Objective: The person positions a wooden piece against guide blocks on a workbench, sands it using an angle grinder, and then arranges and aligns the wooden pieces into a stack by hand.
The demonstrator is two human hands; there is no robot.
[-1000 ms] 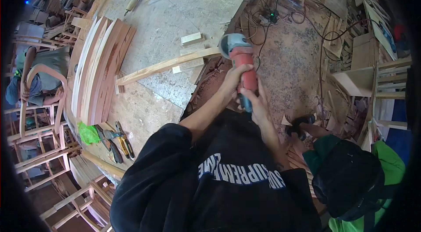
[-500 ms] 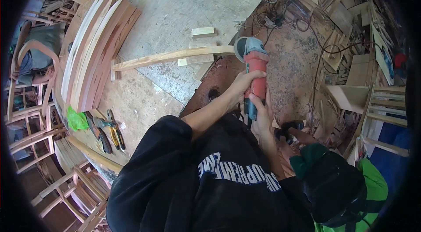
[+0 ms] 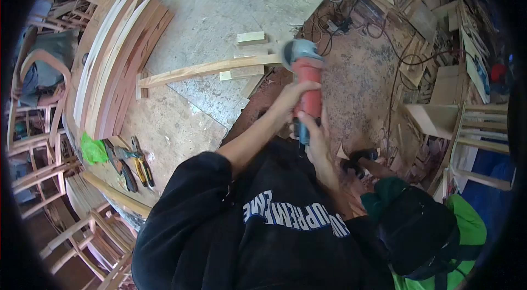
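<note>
Now, on the workbench (image 3: 219,10), the curved strip (image 3: 200,72) is propped over blocks (image 3: 247,72), apparently unclamped, so it could be kicked loose if its end is snagged by the blurred disc (image 3: 287,55) just beside it, the left hand (image 3: 293,96) being wrapped round the red grinder (image 3: 310,102) mid-body, the right hand (image 3: 314,135) round its rear.

In the middle of the frame, the left hand (image 3: 291,97) and right hand (image 3: 315,139) hold a red angle grinder (image 3: 308,79), its round disc at the end of a long wooden strip (image 3: 214,66). Curved boards (image 3: 123,65) sit together at the upper left of the workbench (image 3: 178,125), pliers (image 3: 144,172) lie at the lower left, and another person (image 3: 420,229) is at the lower right.
</note>
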